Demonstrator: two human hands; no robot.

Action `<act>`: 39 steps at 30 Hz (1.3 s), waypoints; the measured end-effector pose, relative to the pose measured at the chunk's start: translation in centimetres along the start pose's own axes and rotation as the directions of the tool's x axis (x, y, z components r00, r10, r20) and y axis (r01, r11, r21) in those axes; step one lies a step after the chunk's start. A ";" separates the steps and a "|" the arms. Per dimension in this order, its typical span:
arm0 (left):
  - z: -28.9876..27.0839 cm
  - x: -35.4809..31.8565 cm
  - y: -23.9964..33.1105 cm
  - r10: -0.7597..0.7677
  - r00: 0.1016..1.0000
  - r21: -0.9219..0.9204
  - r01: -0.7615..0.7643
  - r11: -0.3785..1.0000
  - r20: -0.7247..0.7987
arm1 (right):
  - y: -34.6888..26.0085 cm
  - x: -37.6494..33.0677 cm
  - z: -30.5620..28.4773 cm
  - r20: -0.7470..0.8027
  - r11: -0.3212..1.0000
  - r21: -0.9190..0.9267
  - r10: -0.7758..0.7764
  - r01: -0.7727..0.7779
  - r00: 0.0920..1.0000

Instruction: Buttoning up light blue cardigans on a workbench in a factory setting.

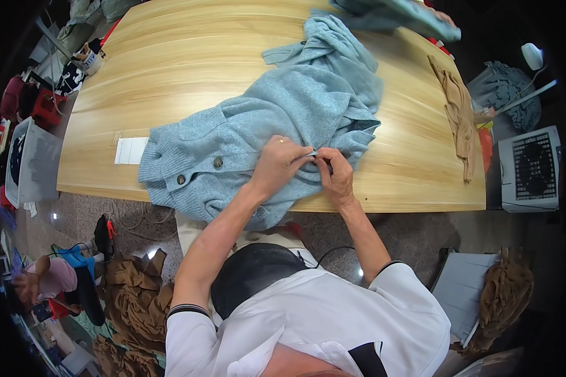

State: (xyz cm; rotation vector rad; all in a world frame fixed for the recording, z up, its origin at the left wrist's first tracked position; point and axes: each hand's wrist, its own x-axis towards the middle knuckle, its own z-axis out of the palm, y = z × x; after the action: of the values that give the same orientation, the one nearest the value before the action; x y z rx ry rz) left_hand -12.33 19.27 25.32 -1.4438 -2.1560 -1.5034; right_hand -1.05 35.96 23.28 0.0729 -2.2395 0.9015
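Note:
A light blue knitted cardigan (295,94) lies bunched across the table, its ribbed hem at the left and one sleeve toward the far side. Two dark buttons, a larger button (217,162) and a button near the hem (181,179), show along its front edge. My left hand (278,164) rests on the knit, thumb and fingers pinching a small fold of it. Close by on the right, my right hand (338,178) pinches at the same spot, the fingertips of both hands almost meeting. What exactly lies between the fingertips is too small to make out.
The wooden table (170,69) has a white paper (131,151) at its left and a brown knit piece (456,113) at its right. Across it, another person's hand (443,16) holds a blue knit garment (390,19). Bins and brown fabric piles (135,295) stand around.

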 end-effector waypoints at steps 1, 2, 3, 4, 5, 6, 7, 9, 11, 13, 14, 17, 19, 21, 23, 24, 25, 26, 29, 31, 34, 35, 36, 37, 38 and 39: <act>0.0 0.0 -0.1 0.010 1.000 -0.008 -0.010 1.000 -0.005 | 0.0 0.0 0.1 0.005 1.000 0.003 0.001 -0.001 1.000; 0.0 0.0 -0.1 0.023 1.000 -0.016 -0.024 1.000 -0.009 | -0.2 0.0 0.2 0.007 1.000 -0.006 0.012 -0.012 1.000; 0.0 0.0 0.0 0.022 1.000 -0.016 -0.022 1.000 -0.009 | -0.2 -0.1 0.2 0.009 1.000 -0.015 0.023 -0.023 1.000; 0.1 -0.1 0.1 0.026 1.000 -0.002 -0.026 1.000 -0.014 | -0.2 -0.2 0.4 0.011 1.000 -0.014 0.024 -0.024 1.000; 0.1 -0.1 0.2 0.032 0.999 0.012 -0.032 0.999 -0.019 | -0.2 -0.2 0.6 0.004 0.999 -0.017 0.041 -0.041 0.999; 0.3 -0.1 0.2 0.030 0.999 0.011 -0.030 0.999 -0.019 | -0.2 -0.3 0.8 -0.002 0.998 -0.020 0.057 -0.057 0.998; 0.4 0.0 0.3 0.057 0.998 0.050 -0.056 0.997 -0.024 | -0.2 -0.4 0.9 0.000 0.998 -0.020 0.059 -0.059 0.998; 0.5 0.1 0.5 0.085 0.996 0.089 -0.082 0.993 -0.028 | -0.5 -0.2 1.2 -0.030 0.995 -0.072 0.064 -0.066 0.998; 0.5 0.2 0.7 0.157 0.985 0.247 -0.169 0.954 0.066 | -0.6 -0.2 1.5 -0.050 0.993 -0.085 0.083 -0.087 0.995; 0.6 0.3 1.1 0.174 0.981 0.262 -0.190 0.946 0.082 | -0.7 -0.2 1.7 -0.071 0.989 -0.099 0.102 -0.108 0.992; 0.6 0.3 1.1 0.191 0.977 0.280 -0.211 0.936 0.098 | -0.8 -0.2 1.8 -0.082 0.988 -0.095 0.113 -0.120 0.990; 0.4 0.2 1.2 0.195 0.976 0.289 -0.214 0.933 0.096 | -1.2 0.2 1.5 -0.066 0.986 -0.118 0.112 -0.119 0.992; 0.1 0.0 1.2 0.196 0.974 0.304 -0.222 0.927 0.111 | -1.4 0.4 1.4 -0.033 0.985 -0.141 0.100 -0.103 0.994; -0.5 -0.3 1.4 0.192 0.974 0.323 -0.222 0.920 0.125 | -1.5 0.7 1.1 0.007 0.992 -0.122 0.034 -0.033 0.999; -1.6 -1.2 1.8 0.185 0.967 0.362 -0.239 0.901 0.178 | -2.3 1.0 0.1 0.051 0.988 -0.155 0.017 -0.009 0.999; -2.2 -1.8 1.8 0.172 0.969 0.371 -0.227 0.900 0.177 | -2.5 1.1 -0.4 0.088 0.981 -0.193 0.005 0.012 0.996; -3.1 -2.5 1.8 0.197 0.965 0.415 -0.252 0.875 0.171 | -2.1 0.9 -1.1 0.127 0.975 -0.223 0.021 0.008 0.992; -4.1 -3.3 1.8 0.222 0.960 0.456 -0.277 0.846 0.172 | -1.9 0.9 -1.6 0.133 0.971 -0.238 0.031 0.002 0.991; -7.6 -5.6 2.1 0.182 0.982 0.509 -0.186 0.840 0.058 | -1.9 2.1 -1.8 0.171 0.955 -0.291 0.105 -0.051 0.980; -9.0 -7.0 1.8 0.123 0.992 0.484 -0.108 0.868 -0.001 | -1.2 2.7 -1.4 0.187 0.937 -0.348 0.054 0.014 0.981; -9.5 -8.7 1.4 0.095 0.994 0.488 -0.059 0.871 -0.049 | 0.3 4.0 -0.4 0.059 0.946 -0.315 -0.064 0.080 0.996; -9.5 -9.4 1.4 0.093 0.995 0.472 -0.061 0.880 -0.045 | 0.0 4.8 0.1 -0.045 0.973 -0.231 -0.027 0.016 0.999; -9.4 -10.0 1.3 0.092 0.995 0.454 -0.063 0.889 -0.042 | -0.3 5.6 0.4 -0.144 0.989 -0.141 0.020 -0.040 0.989; -9.4 -10.5 1.2 0.075 0.997 0.446 -0.053 0.893 -0.030 | -0.7 6.4 0.5 -0.188 0.993 -0.093 0.053 -0.071 0.981; -9.4 -11.0 1.2 0.074 0.997 0.449 -0.049 0.892 -0.037 | -1.9 7.4 0.8 -0.212 0.993 0.001 0.114 -0.116 0.971; -9.4 -11.2 1.3 0.093 0.994 0.455 -0.057 0.889 -0.056 | -3.3 8.3 1.1 -0.230 0.983 0.092 0.176 -0.158 0.957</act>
State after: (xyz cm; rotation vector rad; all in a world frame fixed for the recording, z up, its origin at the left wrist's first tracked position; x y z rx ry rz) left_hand -8.97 5.00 24.19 -1.2627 -2.1802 -0.9209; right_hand -6.86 34.44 29.95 -0.1851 -2.0118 1.0257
